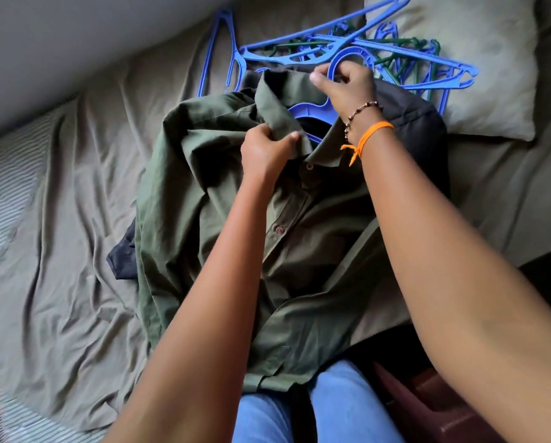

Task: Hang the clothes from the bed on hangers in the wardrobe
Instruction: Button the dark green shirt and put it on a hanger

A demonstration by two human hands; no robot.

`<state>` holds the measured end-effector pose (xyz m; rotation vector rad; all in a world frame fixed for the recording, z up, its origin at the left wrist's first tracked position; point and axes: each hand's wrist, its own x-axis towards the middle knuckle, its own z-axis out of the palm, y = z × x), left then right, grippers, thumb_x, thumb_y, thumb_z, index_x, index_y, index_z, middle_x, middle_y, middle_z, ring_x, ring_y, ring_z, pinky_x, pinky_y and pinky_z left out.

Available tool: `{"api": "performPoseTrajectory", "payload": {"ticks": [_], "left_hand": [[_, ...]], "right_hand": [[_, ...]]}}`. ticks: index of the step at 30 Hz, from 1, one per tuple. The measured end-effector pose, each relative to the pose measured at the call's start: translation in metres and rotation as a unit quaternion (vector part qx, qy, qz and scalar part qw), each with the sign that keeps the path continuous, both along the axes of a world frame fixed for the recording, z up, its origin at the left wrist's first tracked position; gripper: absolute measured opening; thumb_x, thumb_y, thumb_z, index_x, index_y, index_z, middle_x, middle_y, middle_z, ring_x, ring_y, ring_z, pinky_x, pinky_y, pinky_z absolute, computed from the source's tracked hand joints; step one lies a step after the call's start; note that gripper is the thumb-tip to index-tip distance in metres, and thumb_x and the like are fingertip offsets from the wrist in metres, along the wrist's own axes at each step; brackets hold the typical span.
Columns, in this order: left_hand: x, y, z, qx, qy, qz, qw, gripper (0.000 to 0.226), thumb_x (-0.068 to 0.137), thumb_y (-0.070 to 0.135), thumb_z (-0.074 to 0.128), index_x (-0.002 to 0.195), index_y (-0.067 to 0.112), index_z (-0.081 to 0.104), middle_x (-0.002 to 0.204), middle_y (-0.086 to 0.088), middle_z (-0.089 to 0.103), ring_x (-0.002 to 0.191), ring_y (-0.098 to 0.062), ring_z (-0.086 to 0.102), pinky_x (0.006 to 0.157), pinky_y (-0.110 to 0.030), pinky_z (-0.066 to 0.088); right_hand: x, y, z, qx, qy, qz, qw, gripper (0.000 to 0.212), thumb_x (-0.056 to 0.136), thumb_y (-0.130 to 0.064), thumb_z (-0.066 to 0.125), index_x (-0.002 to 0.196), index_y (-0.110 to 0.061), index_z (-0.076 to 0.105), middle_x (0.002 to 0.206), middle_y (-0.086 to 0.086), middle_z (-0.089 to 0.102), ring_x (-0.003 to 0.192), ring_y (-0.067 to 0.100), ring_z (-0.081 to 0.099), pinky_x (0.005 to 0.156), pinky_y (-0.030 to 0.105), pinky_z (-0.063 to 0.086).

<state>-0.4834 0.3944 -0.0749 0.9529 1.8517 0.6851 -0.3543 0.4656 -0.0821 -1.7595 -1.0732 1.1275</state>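
The collar of the green shirt (204, 199) is pinched by the left hand (266, 148), while a blue hanger (312, 111) inside it is gripped by the right hand (344, 83).

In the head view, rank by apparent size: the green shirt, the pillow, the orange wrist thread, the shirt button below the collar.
1. green shirt
2. pillow, partly covered by hangers and cut off by the frame, so its full size is unsure
3. orange wrist thread
4. shirt button
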Motion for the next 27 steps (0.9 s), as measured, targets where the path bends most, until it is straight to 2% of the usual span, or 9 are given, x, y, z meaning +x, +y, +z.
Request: {"api": "performPoseTrajectory", "payload": {"ticks": [3,6,10,15,18,20,22,24,27], "left_hand": [[-0.004,-0.010,0.004,0.024,0.016,-0.011,1.000,0.019,0.078,0.020,0.071,0.095,0.010,0.071,0.092,-0.006,0.073,0.088,-0.020,0.067,0.087,-0.042,0.054],[-0.016,-0.023,0.015,0.061,0.024,-0.002,0.998,0.016,0.082,0.014,0.068,0.097,0.009,0.070,0.095,-0.007,0.073,0.091,-0.020,0.067,0.088,-0.041,0.053],[-0.029,-0.036,0.052,0.134,-0.005,-0.028,0.991,0.010,0.081,0.012,0.068,0.090,0.017,0.067,0.085,0.003,0.069,0.080,-0.010,0.062,0.083,-0.038,0.052],[-0.021,-0.055,0.141,0.279,-0.012,-0.004,0.960,0.033,0.080,0.030,0.073,0.101,0.018,0.052,0.094,0.005,0.062,0.081,-0.005,0.058,0.073,-0.012,0.044],[-0.020,-0.071,0.189,0.369,0.000,-0.012,0.929,0.048,0.082,0.037,0.070,0.117,0.013,0.048,0.092,0.005,0.055,0.083,-0.012,0.055,0.075,-0.012,0.041],[-0.022,-0.080,0.212,0.393,0.063,-0.057,0.916,0.050,0.081,0.038,0.070,0.121,0.014,0.051,0.097,0.005,0.054,0.086,-0.009,0.053,0.075,-0.011,0.035],[-0.026,-0.090,0.231,0.406,0.114,-0.106,0.901,0.039,0.083,0.036,0.068,0.116,0.015,0.061,0.103,0.000,0.056,0.089,-0.012,0.055,0.077,-0.014,0.035],[-0.031,-0.104,0.250,0.421,0.133,-0.140,0.886,0.020,0.086,0.025,0.062,0.097,0.010,0.070,0.095,-0.006,0.056,0.084,-0.022,0.058,0.075,-0.025,0.041],[-0.033,-0.125,0.280,0.451,0.154,-0.162,0.864,0.017,0.086,0.009,0.055,0.075,0.000,0.065,0.081,-0.008,0.051,0.076,-0.031,0.054,0.062,-0.026,0.028]], "right_hand": [[0.004,-0.012,0.021,0.066,0.022,-0.033,0.997,0.023,0.080,-0.021,0.064,0.067,-0.002,0.064,0.062,-0.003,0.051,0.060,0.003,0.044,0.061,0.019,0.037],[0.015,-0.022,0.058,0.140,0.034,-0.059,0.988,0.024,0.078,-0.024,0.059,0.073,-0.003,0.069,0.069,-0.001,0.062,0.071,0.004,0.055,0.071,0.021,0.045],[0.026,-0.038,0.132,0.211,-0.009,-0.057,0.976,0.018,0.085,-0.020,0.054,0.073,-0.025,0.065,0.069,-0.007,0.061,0.067,-0.004,0.052,0.070,0.016,0.042],[0.024,-0.074,0.200,0.257,-0.051,-0.055,0.964,0.016,0.089,-0.014,0.054,0.076,-0.013,0.064,0.069,0.000,0.060,0.059,-0.003,0.054,0.068,0.017,0.045],[0.022,-0.103,0.233,0.270,-0.065,-0.084,0.957,0.017,0.088,-0.015,0.055,0.077,-0.007,0.065,0.063,-0.006,0.057,0.056,-0.004,0.053,0.066,0.014,0.044],[0.020,-0.128,0.257,0.286,-0.077,-0.090,0.951,0.018,0.090,-0.015,0.056,0.073,-0.012,0.063,0.063,-0.008,0.057,0.055,-0.006,0.053,0.066,0.013,0.043],[0.016,-0.157,0.281,0.306,-0.086,-0.083,0.944,0.020,0.091,-0.015,0.056,0.072,-0.014,0.062,0.064,-0.008,0.057,0.056,-0.007,0.054,0.066,0.012,0.043],[0.008,-0.189,0.305,0.324,-0.104,-0.075,0.937,0.019,0.092,-0.015,0.056,0.081,-0.006,0.067,0.065,-0.007,0.058,0.057,-0.007,0.054,0.067,0.010,0.042],[-0.001,-0.234,0.339,0.358,-0.129,-0.079,0.921,0.017,0.091,-0.018,0.057,0.085,-0.007,0.070,0.066,-0.005,0.060,0.061,-0.004,0.055,0.070,0.013,0.043]]}}
